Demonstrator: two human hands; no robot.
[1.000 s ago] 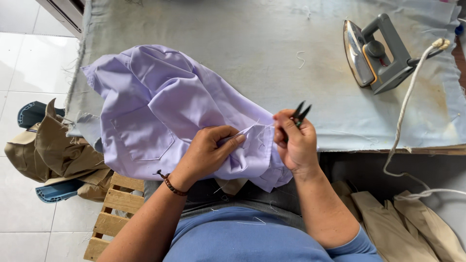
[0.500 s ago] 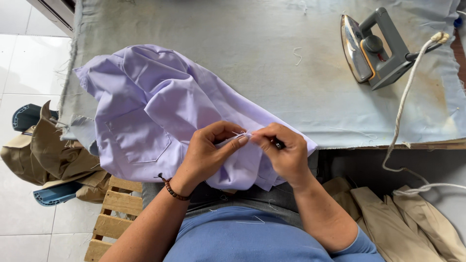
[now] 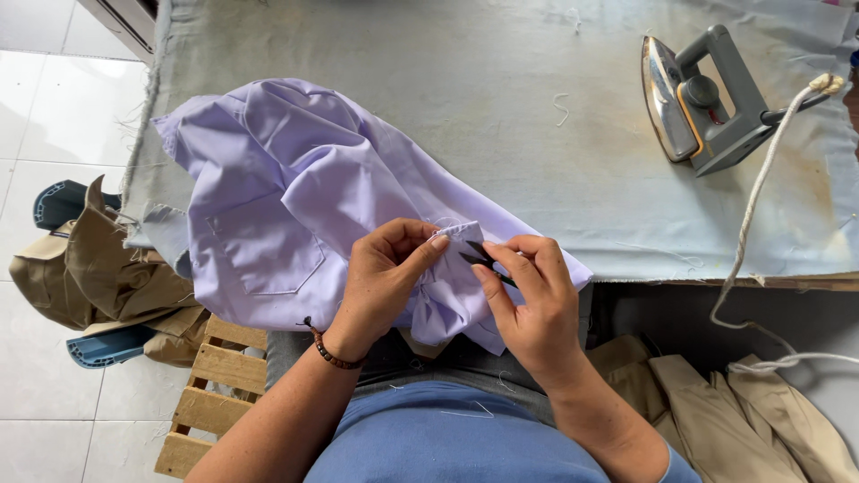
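A pale lilac cotton shirt with a patch pocket (image 3: 295,206) is spread in a crumpled heap over the near edge of a grey cloth-covered bench (image 3: 537,134), its lower part hanging down onto the person's lap. A small fold of its hem is pinched between thumb and fingers of the left hand (image 3: 385,277), which wears a dark beaded bracelet (image 3: 329,353) at the wrist. The right hand (image 3: 528,300) is closed around a small pair of black thread snips (image 3: 488,262), whose blades are laid against the pinched fold, just beside the left fingertips. Compared with one second ago, the snips have been brought down from a raised position above the cloth to the fabric itself, and the two hands have been drawn close together; since half a second ago the blades have become visible again between the fingers. The shirt has been shifted slightly towards the person. A grey electric iron (image 3: 702,103) is stood on its side at the far right of the bench, unmoved, with a white braided cord (image 3: 761,197) trailing over the edge. Tan garments (image 3: 98,268) are piled on the left beside a wooden pallet (image 3: 215,394).
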